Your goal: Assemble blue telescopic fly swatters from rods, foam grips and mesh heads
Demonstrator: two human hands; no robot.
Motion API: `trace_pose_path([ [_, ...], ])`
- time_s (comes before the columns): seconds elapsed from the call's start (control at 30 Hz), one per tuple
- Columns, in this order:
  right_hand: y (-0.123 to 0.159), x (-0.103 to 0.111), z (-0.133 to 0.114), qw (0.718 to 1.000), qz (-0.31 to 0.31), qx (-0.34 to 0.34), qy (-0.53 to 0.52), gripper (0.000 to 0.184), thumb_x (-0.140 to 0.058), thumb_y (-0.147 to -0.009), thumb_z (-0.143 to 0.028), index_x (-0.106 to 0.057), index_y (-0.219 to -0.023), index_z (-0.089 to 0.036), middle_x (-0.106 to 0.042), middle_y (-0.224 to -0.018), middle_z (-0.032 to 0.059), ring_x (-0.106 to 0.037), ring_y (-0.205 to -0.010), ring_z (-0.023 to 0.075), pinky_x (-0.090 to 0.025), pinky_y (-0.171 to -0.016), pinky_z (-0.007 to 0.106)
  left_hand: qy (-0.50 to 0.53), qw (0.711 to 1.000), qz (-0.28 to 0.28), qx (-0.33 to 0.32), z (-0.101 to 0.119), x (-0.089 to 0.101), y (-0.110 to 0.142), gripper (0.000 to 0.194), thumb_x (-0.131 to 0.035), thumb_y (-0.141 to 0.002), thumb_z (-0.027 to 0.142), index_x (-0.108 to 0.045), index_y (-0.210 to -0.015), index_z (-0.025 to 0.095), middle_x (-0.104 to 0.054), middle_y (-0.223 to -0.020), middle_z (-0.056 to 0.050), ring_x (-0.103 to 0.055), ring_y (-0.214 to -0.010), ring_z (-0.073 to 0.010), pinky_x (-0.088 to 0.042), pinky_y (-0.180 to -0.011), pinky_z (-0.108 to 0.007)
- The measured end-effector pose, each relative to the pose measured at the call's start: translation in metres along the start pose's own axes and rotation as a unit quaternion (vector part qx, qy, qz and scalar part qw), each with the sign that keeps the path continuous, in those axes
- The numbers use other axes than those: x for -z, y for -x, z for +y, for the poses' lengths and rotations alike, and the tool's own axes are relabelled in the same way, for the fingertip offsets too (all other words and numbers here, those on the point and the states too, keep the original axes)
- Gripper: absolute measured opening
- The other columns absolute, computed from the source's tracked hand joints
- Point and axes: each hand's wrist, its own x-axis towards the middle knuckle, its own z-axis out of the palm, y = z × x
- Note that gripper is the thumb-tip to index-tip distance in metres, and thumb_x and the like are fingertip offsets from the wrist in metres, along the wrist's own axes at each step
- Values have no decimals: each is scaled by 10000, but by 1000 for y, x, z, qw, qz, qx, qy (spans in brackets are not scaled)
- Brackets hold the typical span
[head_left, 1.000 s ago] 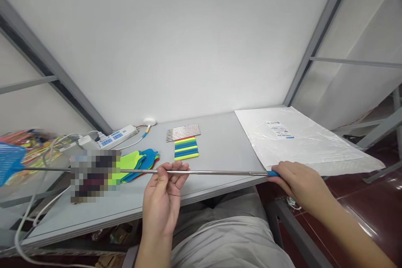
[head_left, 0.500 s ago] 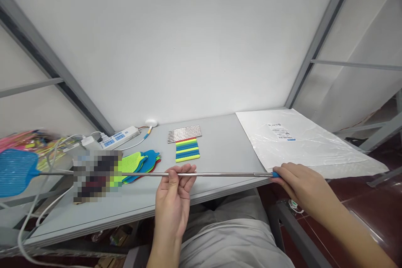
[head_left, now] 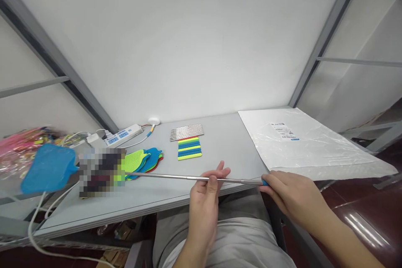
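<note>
The right hand (head_left: 292, 194) is closed around the blue grip at the end of a long fly swatter with a thin silver metal rod (head_left: 163, 176) and a blue plastic mesh head (head_left: 49, 167). The left hand (head_left: 205, 194) pinches the rod between thumb and fingertips, close to the right hand, with the other fingers spread loosely upward. The rod runs nearly level across the front of the grey worktop (head_left: 226, 142), just above its surface, and the blue head hangs out past the worktop's left end, tilted.

Behind the rod, on the worktop, lies a fanned pile of loose swatter heads in green, blue and red plastic (head_left: 143, 161). To the right of that pile sits a neat row of coloured handle grips in yellow, green, blue and red (head_left: 189, 149), and just beyond them a flat row of short silver metal rods (head_left: 186, 132). A white power strip with blue sockets (head_left: 121, 135) lies at the back left, near the wall. A large clear plastic bag with a printed label (head_left: 301, 142) covers the right end of the worktop. At far left a blurred heap of pink and yellow plastic items (head_left: 19, 150) shows
</note>
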Motion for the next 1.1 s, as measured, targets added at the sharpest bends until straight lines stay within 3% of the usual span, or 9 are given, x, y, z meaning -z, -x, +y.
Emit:
trace_pose_path([
  [0.13, 1, -3, 4, 1000, -28, -7, -13, 262, -404, -1002, -343, -540, -825, -207, -554, -644, -15, -509, -548, 139, -261, -523, 276, -66, 998, 4, 24, 11, 14, -8, 345, -693, -805, 479, -683, -908, 150, -722, -1065, -146, -629, -1121, -280, -438, -1021, -425],
  [0.23, 6, -4, 14, 999, -40, -28, -23, 259, -409, -999, -355, -529, -820, -211, -555, -658, -14, -508, -569, 142, -283, -544, 272, -125, 991, 53, -22, 23, 31, -17, 402, -681, -792, 528, -694, -890, 138, -725, -989, -136, -679, -933, -247, -504, -885, -369],
  [0.33, 15, -3, 25, 998, -43, -48, -26, 236, -424, -992, -357, -538, -844, -213, -564, -682, -8, -511, -589, 147, -301, -564, 274, -187, 973, 97, -97, 36, 47, -23, 354, -712, -773, 498, -682, -832, 150, -692, -823, -66, -626, -726, -159, -497, -738, -273],
  [0.43, 20, -1, 33, 997, -49, -54, -31, 225, -440, -985, -371, -556, -876, -213, -580, -713, 0, -533, -623, 157, -327, -595, 282, -218, 967, 72, -113, 47, 61, -27, 307, -702, -797, 457, -657, -778, 154, -615, -708, -22, -534, -638, -119, -451, -648, -232],
  [0.53, 22, 1, 38, 996, -57, -57, -45, 218, -443, -983, -380, -577, -927, -218, -592, -732, 0, -551, -647, 159, -349, -614, 283, -184, 974, 58, -117, 55, 71, -29, 289, -676, -829, 434, -630, -760, 157, -540, -643, 2, -481, -606, -106, -407, -574, -217],
  [0.73, 26, 6, 47, 996, -41, -58, -55, 217, -451, -976, -376, -594, -924, -222, -579, -707, -1, -540, -620, 149, -354, -596, 280, -62, 974, 118, -183, 74, 88, -36, 333, -673, -824, 457, -579, -710, 159, -446, -587, 33, -401, -520, -77, -348, -479, -195],
  [0.87, 30, 6, 50, 996, -29, -58, -58, 192, -473, -966, -369, -596, -919, -229, -563, -693, -7, -526, -603, 142, -347, -585, 280, -95, 979, 117, -138, 75, 91, -36, 334, -675, -813, 488, -604, -769, 164, -431, -538, 42, -396, -500, -81, -333, -465, -190],
  [1.1, 35, 0, 57, 995, -38, -63, -66, 183, -481, -962, -380, -590, -944, -234, -584, -744, 2, -541, -642, 152, -364, -607, 288, -154, 979, 90, -101, 72, 93, -34, 424, -678, -815, 424, -478, -547, 163, -339, -502, 47, -317, -471, -73, -269, -451, -207],
])
